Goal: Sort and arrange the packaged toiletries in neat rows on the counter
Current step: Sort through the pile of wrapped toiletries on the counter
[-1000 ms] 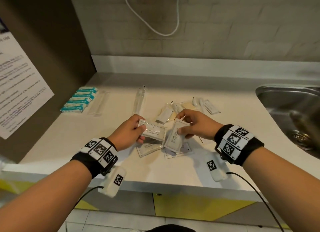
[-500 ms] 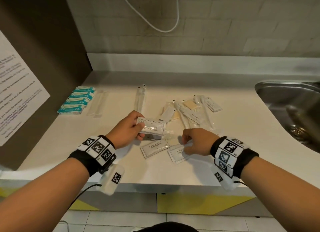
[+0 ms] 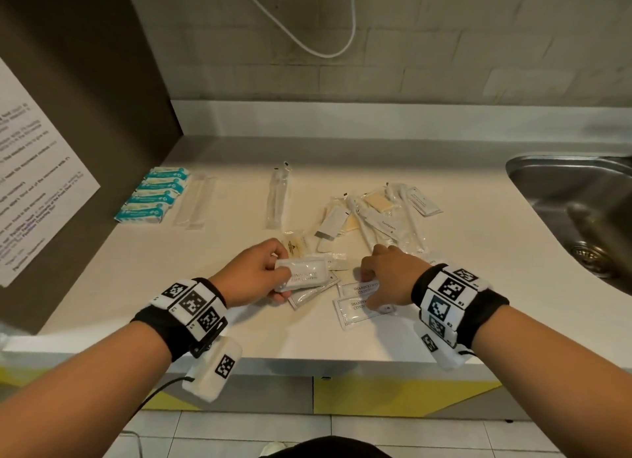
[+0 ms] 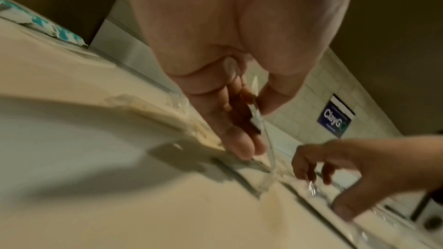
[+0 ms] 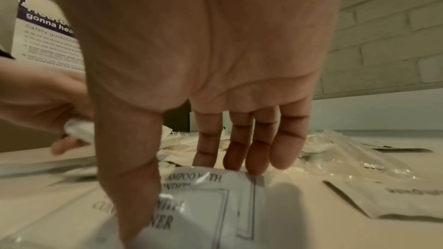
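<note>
**First onlooker:** Shampoo sachets [image 3: 362, 312], flat white foil-like packets printed "SHAMPOO WITH CONDITIONER", lie two together at the front of the counter [image 3: 136, 279], one overlapping the other. They look light, thin and limp, with a glossy skin that I judge will slide on the smooth top.

**Second onlooker:** And the right hand [image 3: 390, 276]?

**First onlooker:** Spread narrow over them. In the right wrist view the thumb presses the near packet and the fingertips [image 5: 255, 165] touch the far edge of the packet behind. It pins them, I'd say, and has not lifted either; fingers fairly straight, nothing gripped.

**Second onlooker:** The left hand [image 3: 254, 274]?

**First onlooker:** It holds a small stack of sachets [image 3: 304, 276] pinched at one short end, thumb on top, fingers beneath, just above another sachet lying on the counter.

**Second onlooker:** Where would you take hold of a loose one?

**First onlooker:** At a sealed edge or corner, I think; the filled middle likely squashes and slips. Sliding it to get a finger under seems safer than pinching flat.

**Second onlooker:** Farther out?

**First onlooker:** Behind the hands, an unsorted heap of clear-wrapped items [image 3: 386, 214], a toothpaste tube among them. Far left, teal packets [image 3: 154, 194] already stand in a row beside long clear sleeves [image 3: 195, 201]; another sleeve [image 3: 278, 197] lies apart, mid-counter. A steel sink [image 3: 564, 184] sits at right.
</note>
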Tool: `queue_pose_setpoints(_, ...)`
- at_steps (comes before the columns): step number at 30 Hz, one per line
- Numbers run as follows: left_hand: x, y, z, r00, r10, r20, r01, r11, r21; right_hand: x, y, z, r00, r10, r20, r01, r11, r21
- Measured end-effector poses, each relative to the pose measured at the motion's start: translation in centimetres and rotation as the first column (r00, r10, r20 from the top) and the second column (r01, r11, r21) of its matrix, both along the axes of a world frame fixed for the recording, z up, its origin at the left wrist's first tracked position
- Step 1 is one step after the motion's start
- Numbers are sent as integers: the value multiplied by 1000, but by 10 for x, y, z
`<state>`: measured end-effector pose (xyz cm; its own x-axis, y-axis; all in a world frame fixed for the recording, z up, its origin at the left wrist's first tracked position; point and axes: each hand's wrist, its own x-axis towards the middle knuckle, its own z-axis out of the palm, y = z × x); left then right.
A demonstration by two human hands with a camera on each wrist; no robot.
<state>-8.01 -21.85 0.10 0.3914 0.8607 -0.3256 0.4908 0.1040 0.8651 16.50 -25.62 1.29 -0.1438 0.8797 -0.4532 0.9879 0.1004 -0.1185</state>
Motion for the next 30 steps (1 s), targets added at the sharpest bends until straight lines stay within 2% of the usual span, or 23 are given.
queue_pose_setpoints(2, 2, -4, -7, 987, -67, -146, 74, 996, 42, 0, 2, 2, 1000, -3, 13, 3, 1000, -7)
queue_pose_setpoints(5, 5, -4, -15, 916, -130, -378, 213, 960, 184, 1, 3, 3, 999, -51, -2, 51, 998, -34)
queue_pose_setpoints(10, 10, 1, -18, 840, -144, -523, 315, 914, 255, 2, 6, 10, 994, -57, -89, 52, 997, -58)
queue_pose_setpoints(14, 21, 1, -17, 819, -127, -560, 311, 918, 247, 0, 9, 22, 993, -32, -109, 30, 999, -25)
queue_pose_setpoints(19, 35, 0, -11, 717, -162, -679, 400, 892, 210, -2, 13, 34, 989, -14, -148, 23, 998, 56)
queue_pose_setpoints(22, 39, 5, -7, 679, -189, -710, 419, 893, 164, -2, 15, 36, 982, -29, -184, 47, 995, 92)
queue_pose_setpoints(26, 42, 8, -6, 665, -236, -708, 462, 876, 141, 3, 16, 37, 976, -39, -214, 63, 992, 105)
queue_pose_setpoints(30, 41, 18, 2, 746, -246, -619, 439, 881, 180, 11, 20, 42, 960, -85, -268, 123, 984, 130)
